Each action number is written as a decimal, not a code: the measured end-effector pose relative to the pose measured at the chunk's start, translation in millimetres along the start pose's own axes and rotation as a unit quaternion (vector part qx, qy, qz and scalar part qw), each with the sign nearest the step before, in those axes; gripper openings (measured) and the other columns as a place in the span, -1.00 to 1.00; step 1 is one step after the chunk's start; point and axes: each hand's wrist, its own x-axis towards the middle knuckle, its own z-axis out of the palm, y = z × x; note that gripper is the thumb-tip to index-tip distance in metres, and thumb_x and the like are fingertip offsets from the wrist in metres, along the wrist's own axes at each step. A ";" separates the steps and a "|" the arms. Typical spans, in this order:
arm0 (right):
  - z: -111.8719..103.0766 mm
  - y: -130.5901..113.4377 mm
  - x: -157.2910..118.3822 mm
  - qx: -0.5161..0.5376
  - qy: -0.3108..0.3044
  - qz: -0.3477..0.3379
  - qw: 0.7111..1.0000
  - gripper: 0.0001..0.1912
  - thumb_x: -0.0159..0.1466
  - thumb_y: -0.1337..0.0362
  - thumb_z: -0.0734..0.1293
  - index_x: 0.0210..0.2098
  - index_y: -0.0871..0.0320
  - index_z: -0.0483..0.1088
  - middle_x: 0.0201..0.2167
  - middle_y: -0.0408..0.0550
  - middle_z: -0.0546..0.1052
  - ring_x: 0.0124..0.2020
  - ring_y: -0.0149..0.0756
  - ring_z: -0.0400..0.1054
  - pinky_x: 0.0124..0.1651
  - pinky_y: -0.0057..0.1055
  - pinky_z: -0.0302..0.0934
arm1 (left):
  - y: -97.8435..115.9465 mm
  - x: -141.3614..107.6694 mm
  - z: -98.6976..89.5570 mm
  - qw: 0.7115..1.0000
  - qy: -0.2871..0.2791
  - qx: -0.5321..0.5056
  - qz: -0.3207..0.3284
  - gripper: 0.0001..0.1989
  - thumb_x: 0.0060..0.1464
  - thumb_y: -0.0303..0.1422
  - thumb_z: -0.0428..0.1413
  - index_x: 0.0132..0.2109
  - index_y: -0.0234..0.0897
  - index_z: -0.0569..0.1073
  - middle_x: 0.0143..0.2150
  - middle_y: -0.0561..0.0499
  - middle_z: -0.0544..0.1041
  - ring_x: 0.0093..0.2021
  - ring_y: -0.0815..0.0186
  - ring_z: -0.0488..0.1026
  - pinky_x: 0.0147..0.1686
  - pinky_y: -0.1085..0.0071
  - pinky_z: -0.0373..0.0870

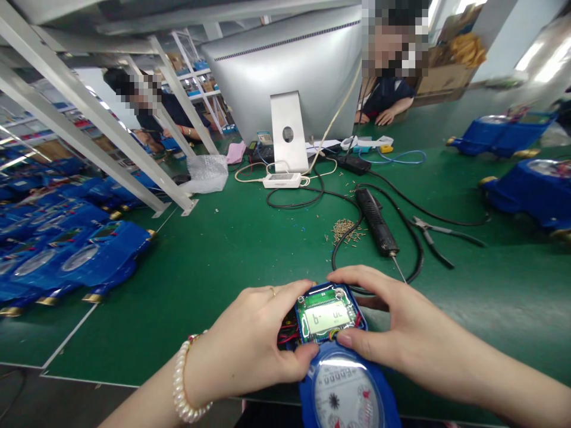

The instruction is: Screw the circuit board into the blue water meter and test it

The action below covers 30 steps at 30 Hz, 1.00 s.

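Observation:
A blue water meter lies at the near edge of the green table, its round dial toward me. On its top sits a green circuit board with a small LCD screen; red wires show at the board's left. My left hand grips the meter's left side, thumb on the housing below the board. My right hand holds the right side, with its fingers curled over the board's top edge and the thumb pressing the board's lower edge.
A black electric screwdriver with its cable, a pile of small screws and pliers lie beyond the meter. Many blue meters crowd the left, more stand at the right. A monitor's back and two other people sit behind.

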 end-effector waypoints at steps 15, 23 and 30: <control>3.6 1.7 -3.4 0.021 0.014 -0.001 1.000 -0.49 0.05 0.29 0.43 -0.01 -0.04 0.31 -0.02 -0.18 0.40 -0.01 -0.26 0.31 0.08 -0.30 0.24 | 5.4 -0.9 9.8 0.982 -0.005 -0.147 -0.118 -0.26 -0.20 -0.19 0.33 0.15 -0.03 0.23 0.11 0.04 0.36 0.07 0.13 0.34 0.08 0.18 0.33; 11.6 7.2 -11.1 0.083 0.046 -0.007 0.995 -0.41 0.05 0.31 0.40 0.08 0.02 0.29 0.13 -0.08 0.30 0.17 -0.17 0.16 0.27 -0.16 0.03 | 7.0 -4.0 34.3 0.954 0.071 -0.238 -0.169 -0.43 -0.08 -0.24 0.26 0.10 -0.12 0.33 0.13 -0.04 0.35 0.10 0.11 0.33 0.11 0.16 0.33; 16.3 25.7 -17.6 0.387 0.003 0.071 0.919 -0.48 0.21 0.19 0.28 0.17 -0.01 0.21 0.23 -0.09 0.20 0.21 -0.21 0.13 0.25 -0.15 0.03 | 6.9 -6.8 35.2 0.944 0.064 -0.253 -0.201 -0.45 -0.04 -0.26 0.22 0.12 -0.13 0.31 0.13 -0.04 0.36 0.04 0.12 0.40 0.05 0.21 0.40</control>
